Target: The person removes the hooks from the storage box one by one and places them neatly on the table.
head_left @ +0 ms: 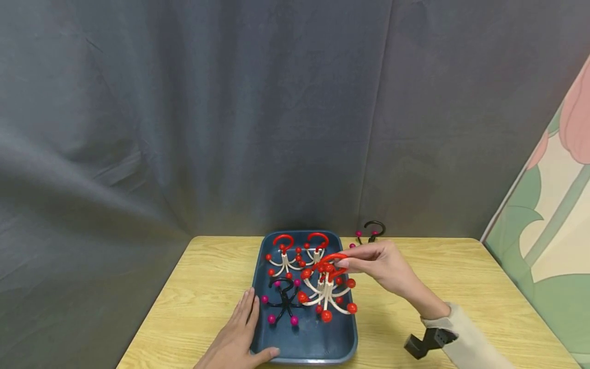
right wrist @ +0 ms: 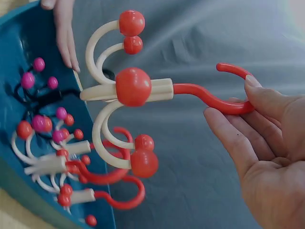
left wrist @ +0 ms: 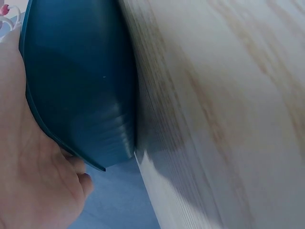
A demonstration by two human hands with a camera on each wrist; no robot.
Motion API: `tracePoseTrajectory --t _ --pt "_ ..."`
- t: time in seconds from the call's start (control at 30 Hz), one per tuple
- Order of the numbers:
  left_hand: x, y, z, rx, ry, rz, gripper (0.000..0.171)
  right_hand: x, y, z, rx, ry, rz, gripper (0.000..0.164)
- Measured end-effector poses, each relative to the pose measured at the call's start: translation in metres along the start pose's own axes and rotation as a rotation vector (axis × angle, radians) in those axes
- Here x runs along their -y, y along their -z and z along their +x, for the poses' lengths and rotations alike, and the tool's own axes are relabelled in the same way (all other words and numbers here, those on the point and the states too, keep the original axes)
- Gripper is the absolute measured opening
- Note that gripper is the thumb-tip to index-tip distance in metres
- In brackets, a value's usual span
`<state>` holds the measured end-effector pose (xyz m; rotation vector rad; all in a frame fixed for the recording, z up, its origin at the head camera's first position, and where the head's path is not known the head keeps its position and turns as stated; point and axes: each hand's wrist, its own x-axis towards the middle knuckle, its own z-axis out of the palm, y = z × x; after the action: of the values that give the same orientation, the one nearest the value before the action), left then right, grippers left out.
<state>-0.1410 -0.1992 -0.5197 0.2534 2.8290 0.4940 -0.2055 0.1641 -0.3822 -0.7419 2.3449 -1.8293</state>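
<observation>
My right hand (head_left: 380,266) pinches the red hook of a white multi-armed hanger (right wrist: 159,89) between thumb and fingers. Red balls tip its curved arms, and it hangs over the right part of a dark blue tray (head_left: 318,351). On the tray's left rim rests my left hand (head_left: 237,330), fingers stretched along the side and thumb at the near corner. Inside the tray, a black hanger with magenta balls (head_left: 286,302) stands near the left hand. Farther back are white hangers with red hooks (head_left: 285,261); another one is partly hidden behind the held hanger.
Behind the tray's right side, another black hanger (head_left: 374,225) is partly covered by the right hand. The tray stands on a light wooden table (head_left: 198,287). A grey curtain (head_left: 276,128) hangs along the table's back edge, and a flowered panel (head_left: 553,215) borders the right.
</observation>
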Motion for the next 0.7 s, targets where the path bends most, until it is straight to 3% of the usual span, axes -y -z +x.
tracePoseTrajectory --t 0.27,0.47,0.7 --pt "0.001 0.001 -0.001 0.005 -0.019 0.000 0.129 -0.012 0.045 -0.011 -0.133 -0.009 -0.114 0.029" --pt "0.001 0.001 -0.002 0.001 -0.019 -0.012 0.129 -0.028 0.078 -0.015 -0.184 -0.006 -0.198 0.029" --pt "0.000 0.001 -0.001 0.008 -0.012 -0.011 0.126 -0.051 0.113 -0.019 -0.241 -0.124 -0.290 0.038"
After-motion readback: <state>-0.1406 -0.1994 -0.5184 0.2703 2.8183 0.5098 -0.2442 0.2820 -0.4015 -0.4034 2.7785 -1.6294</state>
